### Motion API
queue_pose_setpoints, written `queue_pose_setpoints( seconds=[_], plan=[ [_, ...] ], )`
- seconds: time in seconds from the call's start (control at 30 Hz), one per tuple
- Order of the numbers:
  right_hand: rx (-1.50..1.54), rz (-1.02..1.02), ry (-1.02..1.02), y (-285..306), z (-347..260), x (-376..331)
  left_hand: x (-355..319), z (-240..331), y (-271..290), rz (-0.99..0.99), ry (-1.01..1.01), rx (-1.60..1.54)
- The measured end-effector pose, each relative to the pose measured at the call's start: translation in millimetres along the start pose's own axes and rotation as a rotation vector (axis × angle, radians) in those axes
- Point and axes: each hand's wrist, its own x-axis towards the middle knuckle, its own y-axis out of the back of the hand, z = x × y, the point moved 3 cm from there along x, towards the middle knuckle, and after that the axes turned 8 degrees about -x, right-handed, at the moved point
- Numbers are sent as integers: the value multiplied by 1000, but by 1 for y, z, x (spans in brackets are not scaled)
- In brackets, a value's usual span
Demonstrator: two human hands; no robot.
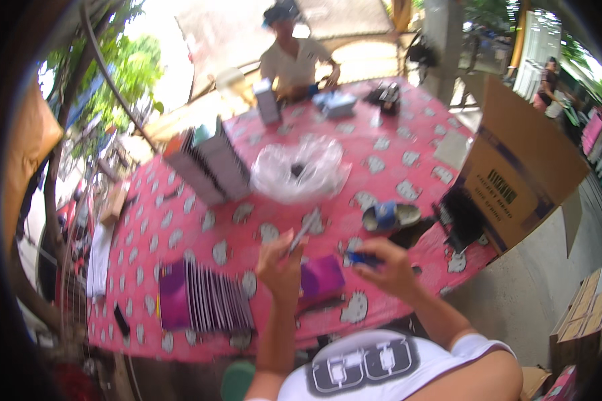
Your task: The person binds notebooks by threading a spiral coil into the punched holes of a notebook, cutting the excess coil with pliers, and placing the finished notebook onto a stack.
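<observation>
My left hand [279,266] is closed round a thin pale strip [304,232] that tilts up and away; its exact kind is blurred. In my right hand [391,273], the fingers are closed on a small dark blue object [364,258], too smeared to name. Between and below the hands lies a purple booklet [322,277] on the pink patterned tablecloth [229,230]. Left of my left forearm, a fanned row of purple booklets [211,299] leans over. A blue-strapped sandal [389,216] lies just beyond my right hand.
Tall stacks of booklets [207,167] stand far left, beside a crumpled clear plastic bag [299,170]. An open cardboard box [515,167] and a black bundle [460,217] occupy the right edge. Across the table sits another person [295,63], near a light blue box [334,104].
</observation>
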Motion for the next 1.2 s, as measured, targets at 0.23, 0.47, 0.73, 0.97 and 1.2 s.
queue_pose_setpoints(
  seconds=[0.23, 0.47, 0.73, 0.97, 1.2],
  plan=[
    [-164, -17, 325, -14, -62, 34, 18, 50, 16, 95, -86, 91],
    [-59, -141, 268, -28, -65, 36, 9, 49, 26, 116, -149, 106],
    [1058, -818, -536, -56, -27, 11, 11, 66, 53, -30, -256, 100],
    [-404, -441, 108, -51, 54, -68, 27, 88, 222, 784, 78, 27],
    [-568, -389, -68, -70, 81, -51, -6, 13, 266, 847, 205, 151]
  ],
)
